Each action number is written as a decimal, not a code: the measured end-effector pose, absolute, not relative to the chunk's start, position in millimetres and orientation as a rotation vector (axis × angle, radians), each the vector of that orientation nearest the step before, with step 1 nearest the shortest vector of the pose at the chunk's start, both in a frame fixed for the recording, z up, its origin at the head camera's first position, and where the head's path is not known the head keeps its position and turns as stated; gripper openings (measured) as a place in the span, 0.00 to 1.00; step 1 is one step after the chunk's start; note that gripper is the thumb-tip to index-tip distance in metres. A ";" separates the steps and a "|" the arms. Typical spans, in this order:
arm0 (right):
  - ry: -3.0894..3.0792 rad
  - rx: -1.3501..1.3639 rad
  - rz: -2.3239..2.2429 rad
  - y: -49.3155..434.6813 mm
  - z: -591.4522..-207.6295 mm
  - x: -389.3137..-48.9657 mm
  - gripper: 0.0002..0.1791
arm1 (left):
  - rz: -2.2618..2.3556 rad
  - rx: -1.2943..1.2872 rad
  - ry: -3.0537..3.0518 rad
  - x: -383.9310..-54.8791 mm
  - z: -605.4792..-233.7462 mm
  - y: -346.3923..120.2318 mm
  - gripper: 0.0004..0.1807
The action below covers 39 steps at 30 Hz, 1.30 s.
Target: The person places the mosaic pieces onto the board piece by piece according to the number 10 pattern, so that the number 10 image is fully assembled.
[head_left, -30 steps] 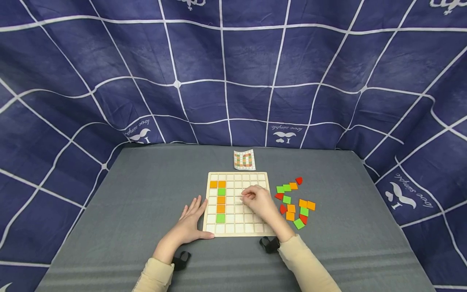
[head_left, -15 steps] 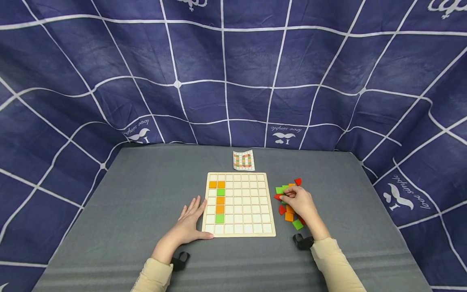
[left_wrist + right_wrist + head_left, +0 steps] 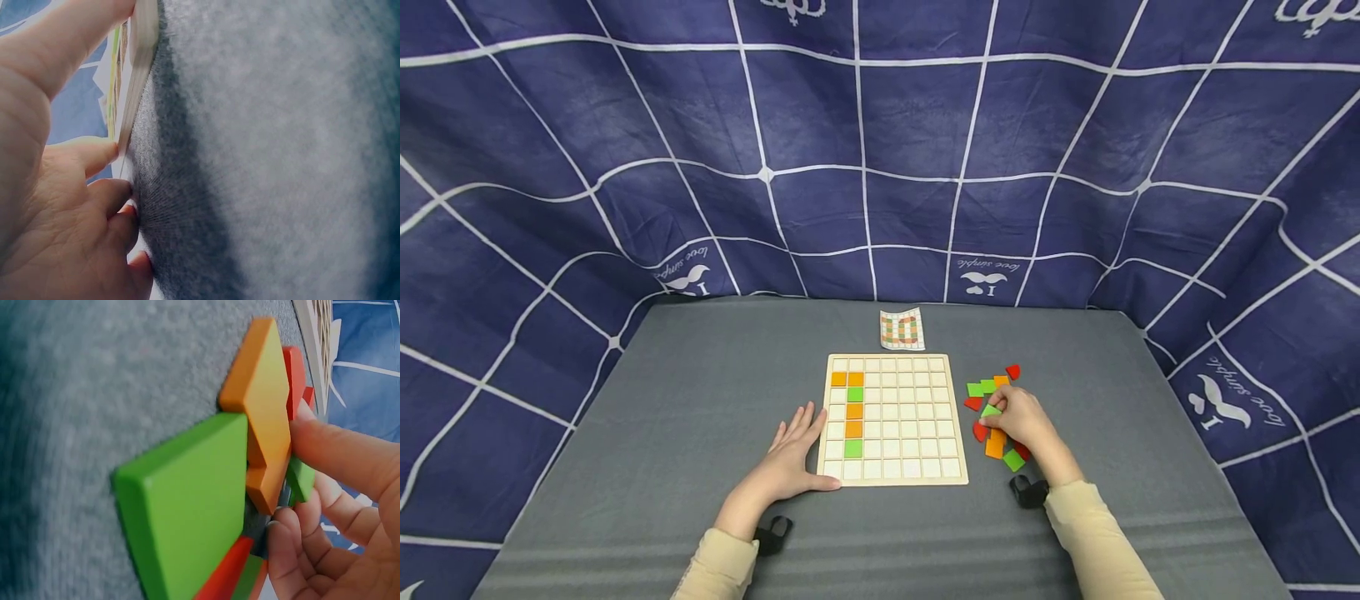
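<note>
Six tiles [image 3: 854, 411] sit in the mostly unfilled board [image 3: 898, 451], the right hand [image 3: 1026, 418] pinches a green tile [image 3: 991, 410], and the left hand [image 3: 790, 463] lies outspread.

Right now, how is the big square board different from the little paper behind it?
The board is much bigger than the paper. The board has only orange and green tiles on its left side, while the paper shows orange, green and reddish patches across it. The left hand touches the board's edge; no hand touches the paper. Both have grids and lie on the grey table.
</note>
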State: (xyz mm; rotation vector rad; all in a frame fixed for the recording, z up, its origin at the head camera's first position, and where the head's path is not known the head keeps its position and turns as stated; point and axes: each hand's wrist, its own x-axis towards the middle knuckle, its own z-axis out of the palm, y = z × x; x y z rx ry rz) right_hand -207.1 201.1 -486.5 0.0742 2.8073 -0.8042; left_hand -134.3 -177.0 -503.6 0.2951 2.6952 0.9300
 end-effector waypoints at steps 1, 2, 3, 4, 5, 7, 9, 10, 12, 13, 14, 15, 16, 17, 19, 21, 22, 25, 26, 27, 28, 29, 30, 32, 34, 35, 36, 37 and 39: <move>2.806 0.074 -0.797 201.6 -486.1 -206.9 0.18 | 0.928 0.294 2.695 -134.7 -504.1 -176.9 0.65; 2.805 0.074 -0.794 202.1 -486.0 -206.6 0.18 | 0.927 0.292 2.694 -135.1 -504.4 -176.8 0.65; 2.807 0.070 -0.799 202.5 -486.0 -206.3 0.17 | 0.926 0.292 2.694 -135.4 -504.7 -176.7 0.65; 2.811 0.061 -0.807 203.1 -486.3 -206.0 0.17 | 0.924 0.290 2.694 -135.7 -505.0 -176.7 0.65; 2.813 0.055 -0.823 203.5 -486.5 -205.8 0.16 | 0.923 0.289 2.696 -135.9 -505.2 -176.6 0.65; 2.819 0.046 -0.853 204.4 -486.8 -204.8 0.13 | 0.919 0.284 2.698 -136.5 -505.4 -176.4 0.65; 2.825 0.037 -0.883 204.3 -486.4 -203.5 0.11 | 0.916 0.285 2.699 -136.9 -505.3 -176.3 0.65; 2.828 0.034 -0.895 204.0 -486.3 -203.1 0.10 | 0.915 0.285 2.699 -137.0 -505.1 -176.2 0.65; 2.833 0.033 -0.935 201.6 -484.4 -202.1 0.09 | 0.911 0.284 2.699 -137.0 -504.7 -176.2 0.65; 2.834 0.030 -0.964 199.3 -483.1 -201.8 0.09 | 0.906 0.284 2.700 -136.8 -504.5 -176.2 0.65; 2.837 0.017 -1.000 196.6 -482.0 -201.5 0.09 | 0.903 0.283 2.701 -136.8 -504.5 -176.1 0.65; 2.837 0.011 -1.040 192.9 -480.5 -201.1 0.09 | 0.899 0.283 2.703 -136.5 -504.3 -176.1 0.65; 2.829 -0.002 -1.084 188.6 -479.3 -200.6 0.09 | 0.896 0.282 2.704 -136.4 -504.3 -176.0 0.65; 2.816 -0.012 -1.133 183.4 -478.1 -199.8 0.09 | 0.893 0.280 2.707 -136.3 -504.2 -175.9 0.65; 2.763 -0.022 -1.245 171.2 -476.9 -198.5 0.10 | 0.889 0.277 2.708 -136.2 -504.4 -175.6 0.65; 2.690 -0.024 -1.355 157.6 -476.6 -196.9 0.10 | 0.894 0.276 2.706 -135.9 -504.9 -175.5 0.65; 2.644 -0.023 -1.413 150.6 -476.8 -196.1 0.10 | 0.895 0.275 2.705 -135.8 -505.3 -175.4 0.65; 2.513 -0.041 -1.561 130.0 -477.6 -193.7 0.10 | 0.898 0.271 2.700 -135.3 -506.4 -175.3 0.65; 2.474 -0.052 -1.599 123.5 -477.9 -192.9 0.10 | 0.897 0.271 2.700 -134.9 -506.6 -175.2 0.65; 2.437 -0.066 -1.627 117.1 -478.0 -192.2 0.10 | 0.896 0.270 2.700 -134.7 -506.8 -175.1 0.65; 2.405 -0.076 -1.650 110.7 -478.3 -191.4 0.11 | 0.893 0.268 2.700 -134.6 -507.0 -175.1 0.65; 2.376 -0.093 -1.666 104.7 -478.6 -190.6 0.11 | 0.894 0.265 2.699 -134.5 -506.7 -175.0 0.65; 2.351 -0.109 -1.677 98.7 -478.8 -189.8 0.11 | 0.894 0.264 2.700 -134.5 -506.5 -174.8 0.65; 2.314 -0.130 -1.691 87.3 -479.9 -188.4 0.11 | 0.892 0.263 2.702 -134.8 -506.2 -174.6 0.65; 2.291 -0.153 -1.703 76.7 -481.9 -186.8 0.11 | 0.886 0.258 2.701 -135.2 -505.2 -174.4 0.65; 2.286 -0.169 -1.710 71.6 -483.2 -186.0 0.11 | 0.886 0.256 2.701 -135.4 -504.6 -174.2 0.65; 2.287 -0.180 -1.713 66.7 -484.5 -185.2 0.10 | 0.886 0.258 2.704 -135.5 -504.1 -174.3 0.65; 2.287 -0.187 -1.717 61.8 -486.3 -184.5 0.10 | 0.884 0.259 2.705 -135.6 -503.8 -174.4 0.65; 2.294 -0.210 -1.714 52.7 -488.8 -182.6 0.09 | 0.885 0.259 2.701 -135.5 -501.9 -174.4 0.65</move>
